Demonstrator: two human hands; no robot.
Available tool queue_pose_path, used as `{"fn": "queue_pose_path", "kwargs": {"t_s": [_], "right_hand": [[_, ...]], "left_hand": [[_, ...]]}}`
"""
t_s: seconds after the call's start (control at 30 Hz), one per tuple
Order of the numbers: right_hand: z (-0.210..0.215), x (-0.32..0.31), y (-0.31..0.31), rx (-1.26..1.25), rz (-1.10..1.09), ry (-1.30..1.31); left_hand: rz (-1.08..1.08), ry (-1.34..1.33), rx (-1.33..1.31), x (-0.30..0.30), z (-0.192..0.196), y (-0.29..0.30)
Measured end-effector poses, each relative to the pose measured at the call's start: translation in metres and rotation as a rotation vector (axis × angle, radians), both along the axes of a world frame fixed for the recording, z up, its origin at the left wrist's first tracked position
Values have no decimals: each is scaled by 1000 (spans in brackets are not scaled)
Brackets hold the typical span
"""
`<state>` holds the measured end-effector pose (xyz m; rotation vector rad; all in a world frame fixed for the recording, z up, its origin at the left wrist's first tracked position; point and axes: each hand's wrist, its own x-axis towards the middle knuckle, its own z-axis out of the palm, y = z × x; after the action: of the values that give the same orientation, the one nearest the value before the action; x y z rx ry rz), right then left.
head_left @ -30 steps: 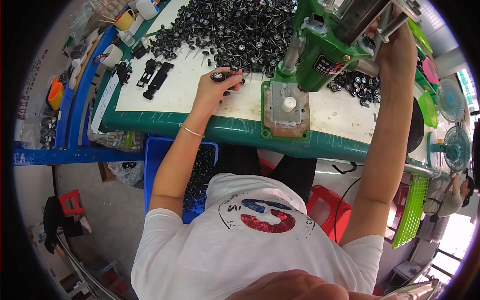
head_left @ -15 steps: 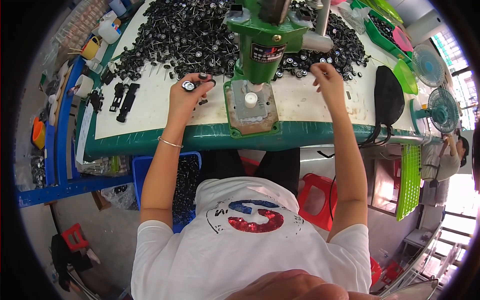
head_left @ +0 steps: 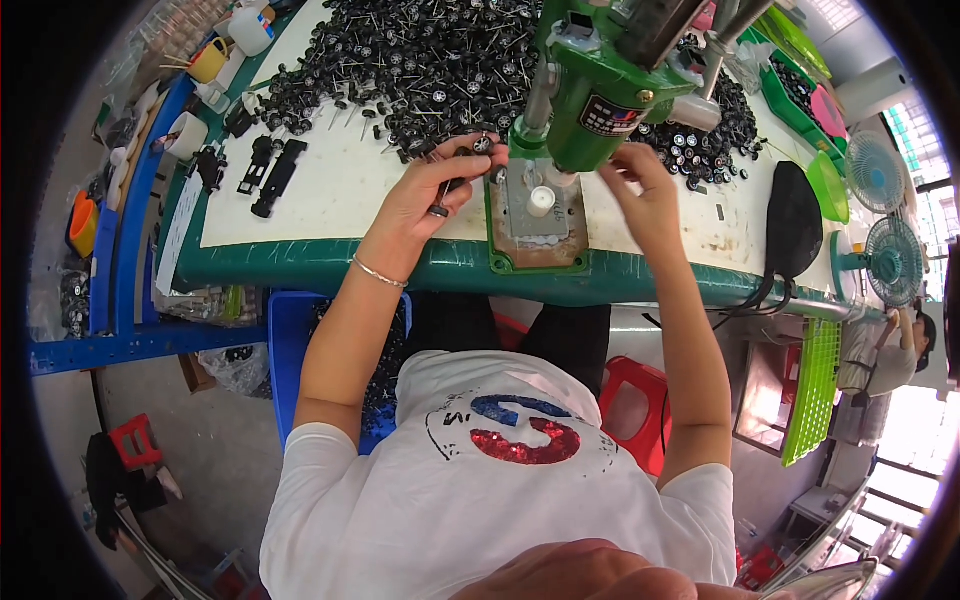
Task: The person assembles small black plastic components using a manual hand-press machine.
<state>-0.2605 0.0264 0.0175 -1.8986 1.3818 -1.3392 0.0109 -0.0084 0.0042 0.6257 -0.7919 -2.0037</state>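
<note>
My left hand (head_left: 425,195) is closed around several small black toy wheels on thin metal axles (head_left: 482,144), just left of the press base. A green bench press (head_left: 590,110) stands in front of me. On its base plate (head_left: 505,225) sits a round white fixture (head_left: 541,201) below the ram. My right hand (head_left: 645,200) is at the right side of the press head, its fingers bent together near the ram. What they pinch, if anything, is too small to make out. A large heap of wheels and axles (head_left: 430,80) lies behind the press.
Loose wheels (head_left: 690,155) lie right of the press. Black toy chassis parts (head_left: 278,178) rest at the left. A black cloth pouch (head_left: 795,220) and small fans (head_left: 893,258) are on the right. Below the table edge is a blue bin (head_left: 290,340) of dark parts.
My left hand has moved right, nearer the press, with the wheels still in it. My right hand has come left and down toward the ram. The view has turned slightly.
</note>
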Motion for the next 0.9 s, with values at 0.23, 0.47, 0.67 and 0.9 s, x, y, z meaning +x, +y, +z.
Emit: {"fn": "queue_pose_path", "kwargs": {"t_s": [0.23,0.47,0.67,0.9], "right_hand": [[-1,46,30,132,189,-48],[-8,48,29,197,178,-131],[-17,40,29,262,155,-266],[13,11,18,202,57,-533]], "left_hand": [[57,-86,42,-11,10,14],[70,-416,-121,-25,32,31],[78,-451,-168,-33,34,31],[75,-527,-258,-43,41,34]]}}
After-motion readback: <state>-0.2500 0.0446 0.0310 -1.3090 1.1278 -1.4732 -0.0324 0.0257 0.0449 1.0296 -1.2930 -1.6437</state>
